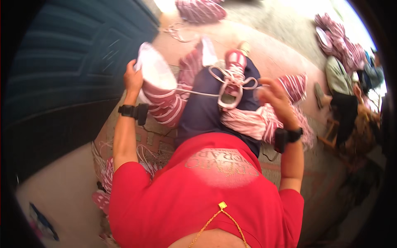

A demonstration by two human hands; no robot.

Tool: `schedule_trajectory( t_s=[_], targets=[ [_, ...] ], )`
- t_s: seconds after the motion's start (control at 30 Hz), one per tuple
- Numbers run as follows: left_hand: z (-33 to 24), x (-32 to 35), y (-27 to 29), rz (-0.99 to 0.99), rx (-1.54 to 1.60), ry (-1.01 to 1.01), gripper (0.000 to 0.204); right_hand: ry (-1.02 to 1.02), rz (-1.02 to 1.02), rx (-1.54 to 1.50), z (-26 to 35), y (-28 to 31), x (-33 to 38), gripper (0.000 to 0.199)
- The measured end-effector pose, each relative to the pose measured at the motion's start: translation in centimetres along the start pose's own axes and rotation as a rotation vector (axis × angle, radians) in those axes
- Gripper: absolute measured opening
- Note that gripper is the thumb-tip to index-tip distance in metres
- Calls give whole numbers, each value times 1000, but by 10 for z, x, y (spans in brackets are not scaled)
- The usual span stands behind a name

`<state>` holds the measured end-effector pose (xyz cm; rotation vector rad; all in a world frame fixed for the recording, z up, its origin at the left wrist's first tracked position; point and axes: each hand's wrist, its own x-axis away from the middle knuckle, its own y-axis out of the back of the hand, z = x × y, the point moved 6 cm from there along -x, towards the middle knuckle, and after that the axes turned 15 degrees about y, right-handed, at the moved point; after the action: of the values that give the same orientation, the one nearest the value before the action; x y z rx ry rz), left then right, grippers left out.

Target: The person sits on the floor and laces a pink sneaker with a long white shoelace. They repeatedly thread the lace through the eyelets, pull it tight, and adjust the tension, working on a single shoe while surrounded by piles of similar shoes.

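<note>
A red-and-white shoe upper (233,78) with loosely tied white laces lies on my dark-trousered lap, its opening toward me. My left hand (133,78) is closed on the edge of a stack of nested shoe uppers (165,107), red with white stripes; a pale, rounded piece (156,70) shows at its top end. A white lace (196,93) stretches between that stack and the shoe upper on my lap. To the right of the laces, my right hand (275,99) hovers with its fingers stretched out, blurred by motion. I see nothing in it.
More striped bundles (248,124) lie by my right thigh, and others (200,10) lie farther off on the paving. A blue door (82,62) stands close on the left. At the far right a person (345,91) sits near another pile of striped bundles (341,43).
</note>
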<state>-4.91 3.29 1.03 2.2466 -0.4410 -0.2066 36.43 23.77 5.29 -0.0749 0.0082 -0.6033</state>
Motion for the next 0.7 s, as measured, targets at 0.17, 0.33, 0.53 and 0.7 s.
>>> schedule_trajectory(
  t_s=[0.17, 0.33, 0.53, 0.7],
  targets=[
    [-108, 30, 52, 24, -65, -158, 40, 103, 38, -379, 107, -21, -35, 25],
    [-202, 86, 28, 112, 0, -509, 38, 287, 237, 481, 35, -149, -90, 35],
    [-160, 56, 0, 660, 429, -230, 43, 205, 220, 187, 11, -144, -85, 28],
    [14, -22, -14, -18, 31, 22, 38, 84, 19, -84, 12, -63, -35, 26]
  ],
)
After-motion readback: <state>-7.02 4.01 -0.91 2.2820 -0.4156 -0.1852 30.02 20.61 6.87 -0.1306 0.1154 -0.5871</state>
